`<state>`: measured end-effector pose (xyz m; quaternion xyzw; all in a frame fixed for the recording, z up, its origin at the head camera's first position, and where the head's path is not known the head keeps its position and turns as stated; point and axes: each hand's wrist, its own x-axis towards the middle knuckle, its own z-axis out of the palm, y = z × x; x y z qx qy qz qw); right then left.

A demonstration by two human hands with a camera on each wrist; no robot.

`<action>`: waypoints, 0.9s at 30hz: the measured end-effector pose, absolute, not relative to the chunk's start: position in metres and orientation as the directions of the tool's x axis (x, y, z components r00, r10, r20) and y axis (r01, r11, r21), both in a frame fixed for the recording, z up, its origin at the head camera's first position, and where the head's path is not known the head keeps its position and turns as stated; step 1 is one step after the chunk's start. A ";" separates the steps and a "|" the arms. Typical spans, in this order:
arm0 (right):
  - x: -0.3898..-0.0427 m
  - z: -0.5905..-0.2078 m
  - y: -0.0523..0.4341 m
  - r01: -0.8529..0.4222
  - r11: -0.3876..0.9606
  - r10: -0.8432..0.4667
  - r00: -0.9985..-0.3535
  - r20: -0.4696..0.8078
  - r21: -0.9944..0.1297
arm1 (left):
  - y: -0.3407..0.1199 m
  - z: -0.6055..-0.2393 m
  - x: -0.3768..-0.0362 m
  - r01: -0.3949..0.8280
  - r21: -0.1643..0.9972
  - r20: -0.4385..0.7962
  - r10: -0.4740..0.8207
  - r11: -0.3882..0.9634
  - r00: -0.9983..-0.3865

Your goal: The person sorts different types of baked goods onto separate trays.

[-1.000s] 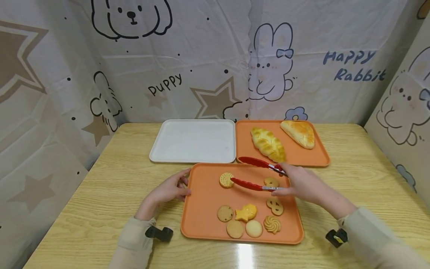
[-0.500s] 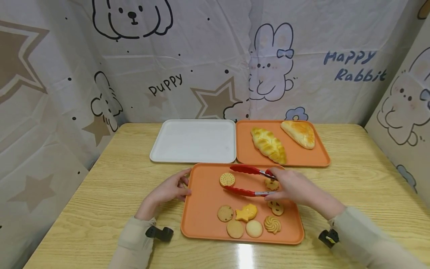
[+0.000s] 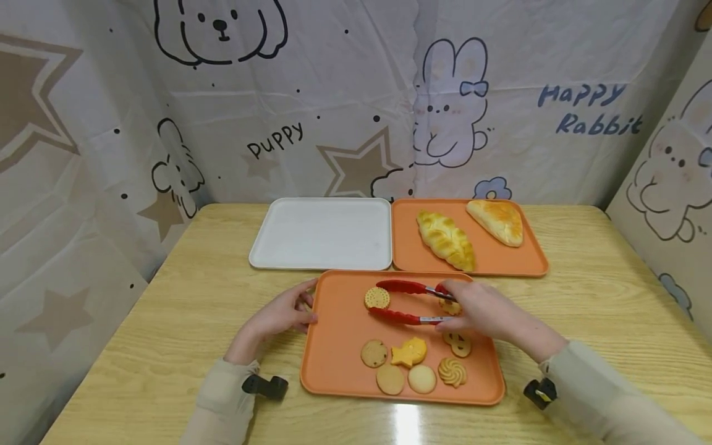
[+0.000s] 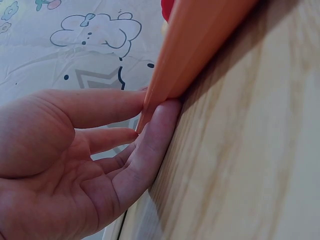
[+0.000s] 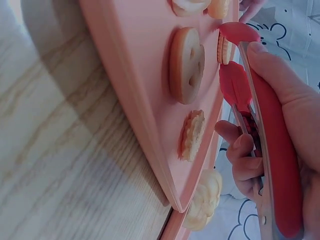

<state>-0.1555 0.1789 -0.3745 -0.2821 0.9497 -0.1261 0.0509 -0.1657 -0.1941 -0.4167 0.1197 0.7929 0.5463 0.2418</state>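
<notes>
Pale cloth hangs behind and beside a wooden table (image 3: 183, 327), printed with stars, a dog and rabbits; its lettering reads "PUPPY" left of centre and "Happy Rabbit" in blue at the right. Faint marks on the metal of the near arm of the tongs (image 3: 406, 317) are too small to read.

These tongs have red, scalloped tips, silver metal arms and, in the right wrist view, a red grip along the handle. They lie across the upper part of the near orange tray (image 3: 334, 346), long axis running side to side, tips pointing to the person's left. Their two tips stand apart on the far and near sides of a round dotted cookie (image 3: 377, 298); whether they touch it, I cannot tell.

The right hand (image 3: 484, 312) is curled around the handles, thumb on one arm and fingers on the other, holding them partly spread. The left hand (image 3: 283, 312) pinches the tray's left rim between thumb and fingers.

Lower on the tray are a fish-shaped cookie (image 3: 408, 352), a pretzel-shaped cookie (image 3: 458, 345) and a swirled cookie (image 3: 453, 372). Behind it, a white tray (image 3: 322, 233) sits beside another orange tray holding a braided bread (image 3: 447, 241) and a half-moon pastry (image 3: 497, 222).
</notes>
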 end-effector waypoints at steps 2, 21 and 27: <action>-0.156 -0.374 0.179 -0.526 0.805 -0.553 -0.833 -0.025 -0.274 | -0.194 -0.417 -0.165 -0.079 0.925 -0.256 0.453 0.373 -0.854; -0.169 -0.370 0.178 -0.535 0.791 -0.559 -0.829 0.006 -0.298 | -0.194 -0.418 -0.166 -0.071 0.924 -0.250 0.450 0.376 -0.857; -0.177 -0.368 0.174 -0.538 0.795 -0.553 -0.833 0.030 -0.281 | -0.195 -0.419 -0.166 -0.068 0.926 -0.247 0.458 0.372 -0.854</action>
